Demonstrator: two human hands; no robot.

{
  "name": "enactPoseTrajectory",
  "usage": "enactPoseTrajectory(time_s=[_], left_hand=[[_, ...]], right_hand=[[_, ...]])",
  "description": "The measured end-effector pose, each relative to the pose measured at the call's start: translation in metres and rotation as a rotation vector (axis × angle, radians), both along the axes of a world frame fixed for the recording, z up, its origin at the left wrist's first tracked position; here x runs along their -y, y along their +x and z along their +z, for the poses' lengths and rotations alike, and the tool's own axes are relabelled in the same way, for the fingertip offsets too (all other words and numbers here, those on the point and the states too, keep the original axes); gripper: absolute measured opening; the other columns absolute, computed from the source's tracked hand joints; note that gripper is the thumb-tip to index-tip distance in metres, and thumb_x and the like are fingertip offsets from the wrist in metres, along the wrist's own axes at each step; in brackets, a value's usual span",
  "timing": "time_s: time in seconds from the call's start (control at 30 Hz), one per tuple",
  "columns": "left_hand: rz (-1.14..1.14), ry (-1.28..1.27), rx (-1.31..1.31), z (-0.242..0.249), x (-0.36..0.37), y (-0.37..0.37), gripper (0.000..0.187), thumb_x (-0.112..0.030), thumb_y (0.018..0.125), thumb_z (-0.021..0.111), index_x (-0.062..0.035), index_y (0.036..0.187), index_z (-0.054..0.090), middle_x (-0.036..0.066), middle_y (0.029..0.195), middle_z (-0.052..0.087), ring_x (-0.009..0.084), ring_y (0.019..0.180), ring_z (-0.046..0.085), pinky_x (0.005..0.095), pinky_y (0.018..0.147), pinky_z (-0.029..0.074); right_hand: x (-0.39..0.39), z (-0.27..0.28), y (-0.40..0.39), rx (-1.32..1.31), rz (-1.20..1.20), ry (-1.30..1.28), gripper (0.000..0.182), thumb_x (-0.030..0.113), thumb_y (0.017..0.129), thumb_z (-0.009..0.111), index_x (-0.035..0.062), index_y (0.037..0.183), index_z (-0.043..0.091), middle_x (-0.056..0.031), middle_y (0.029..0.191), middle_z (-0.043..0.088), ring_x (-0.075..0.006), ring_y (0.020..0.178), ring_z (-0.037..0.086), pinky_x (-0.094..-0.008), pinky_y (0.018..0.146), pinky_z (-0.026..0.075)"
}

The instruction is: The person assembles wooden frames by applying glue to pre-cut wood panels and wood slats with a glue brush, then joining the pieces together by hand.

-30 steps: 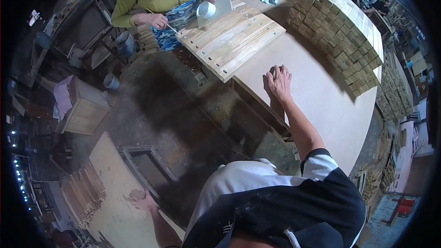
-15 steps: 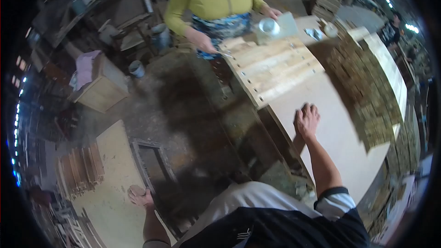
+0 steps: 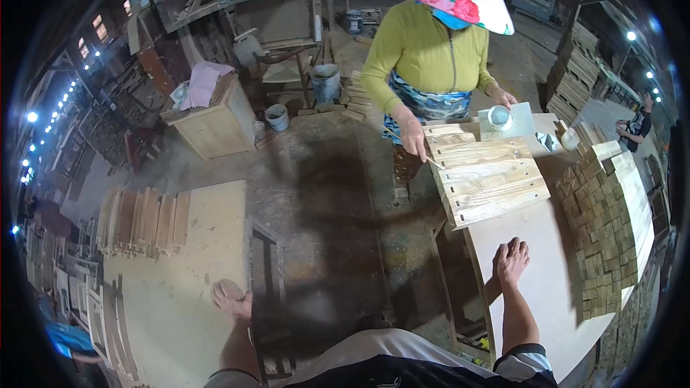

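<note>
My left hand (image 3: 231, 300) lies with its fingers spread on a pale tabletop (image 3: 190, 316) at the left and holds nothing. On that top, a stack of thin wooden strips (image 3: 147, 219) is just beyond it. My right hand (image 3: 512, 262) rests on the light board surface (image 3: 528, 302) at the right, fingers slightly bent and apart, with nothing in it. Past its fingertips is a slatted wooden panel (image 3: 489, 181) with dark holes along two edges. Rows of stacked wood blocks (image 3: 604, 244) are to its right.
Across the panel stands a person (image 3: 424, 57) in a yellow-green top and flowered conical hat, one hand holding a thin tool at the panel's edge. A white cup (image 3: 499, 119) is by their other hand. A wooden cabinet (image 3: 212, 126) and buckets (image 3: 277, 117) stand farther back.
My view has tilted up and turned left, so the person's hat now shows and the benches appear shifted. Both my hands stay resting on their surfaces.
</note>
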State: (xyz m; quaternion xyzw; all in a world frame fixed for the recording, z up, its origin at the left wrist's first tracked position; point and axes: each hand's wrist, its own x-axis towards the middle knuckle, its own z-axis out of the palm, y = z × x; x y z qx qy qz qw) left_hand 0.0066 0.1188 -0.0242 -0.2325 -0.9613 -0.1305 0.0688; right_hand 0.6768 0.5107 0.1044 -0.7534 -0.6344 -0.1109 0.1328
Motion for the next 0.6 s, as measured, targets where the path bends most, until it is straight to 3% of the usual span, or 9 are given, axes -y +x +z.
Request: enactPoseTrajectory(time_s=[0.13, 0.2, 0.27, 0.37, 0.6], left_hand=[[-0.064, 0.06, -0.089, -0.014, 0.017, -0.005, 0.102, -0.049, 0.061, 0.079, -0.0041, 0.145, 0.042, 0.022, 0.15, 0.041, 0.0419, 0.139, 0.034, 0.0579, 0.114, 0.026], [-0.176, 0.192, -0.158, -0.041, 0.029, -0.016, 0.106, -0.05, 0.061, 0.083, -0.0033, 0.147, 0.042, 0.024, 0.149, 0.042, 0.0434, 0.137, 0.038, 0.0597, 0.112, 0.027], [-0.053, 0.01, 0.059, 0.003, 0.03, -0.001, 0.101, -0.052, 0.068, 0.079, -0.0033, 0.147, 0.041, 0.024, 0.152, 0.038, 0.0423, 0.142, 0.032, 0.0588, 0.117, 0.021], [0.011, -0.022, 0.043, 0.006, 0.032, 0.001, 0.102, -0.052, 0.065, 0.081, -0.0042, 0.146, 0.041, 0.021, 0.15, 0.039, 0.0406, 0.14, 0.033, 0.0577, 0.116, 0.022], [0.017, -0.116, 0.158, 0.024, 0.045, 0.009, 0.102, -0.057, 0.072, 0.075, -0.0053, 0.15, 0.035, 0.021, 0.156, 0.031, 0.0366, 0.147, 0.024, 0.057, 0.118, 0.018]], right_hand=[[0.012, 0.01, -0.006, -0.057, 0.064, -0.062, 0.037, 0.036, 0.096, 0.049, 0.0064, 0.116, 0.056, -0.0207, 0.121, 0.056, -0.0405, 0.119, 0.05, -0.0534, 0.097, 0.041], [0.027, 0.019, -0.013, -0.066, -0.018, -0.183, 0.046, 0.04, 0.096, 0.048, 0.008, 0.128, 0.055, -0.021, 0.133, 0.053, -0.0393, 0.128, 0.047, -0.0512, 0.106, 0.037], [0.025, -0.01, 0.015, -0.044, 0.012, -0.149, 0.051, 0.045, 0.098, 0.046, 0.011, 0.135, 0.053, -0.021, 0.138, 0.051, -0.0396, 0.129, 0.047, -0.0535, 0.105, 0.038], [0.029, -0.028, 0.034, 0.068, -0.006, -0.1, 0.062, 0.057, 0.099, 0.042, 0.0126, 0.141, 0.05, -0.0212, 0.143, 0.049, -0.0398, 0.132, 0.046, -0.054, 0.105, 0.039], [0.04, -0.023, 0.036, 0.081, -0.025, -0.166, 0.064, 0.06, 0.099, 0.04, 0.0155, 0.145, 0.047, -0.0206, 0.144, 0.049, -0.0385, 0.134, 0.045, -0.0534, 0.107, 0.037]])
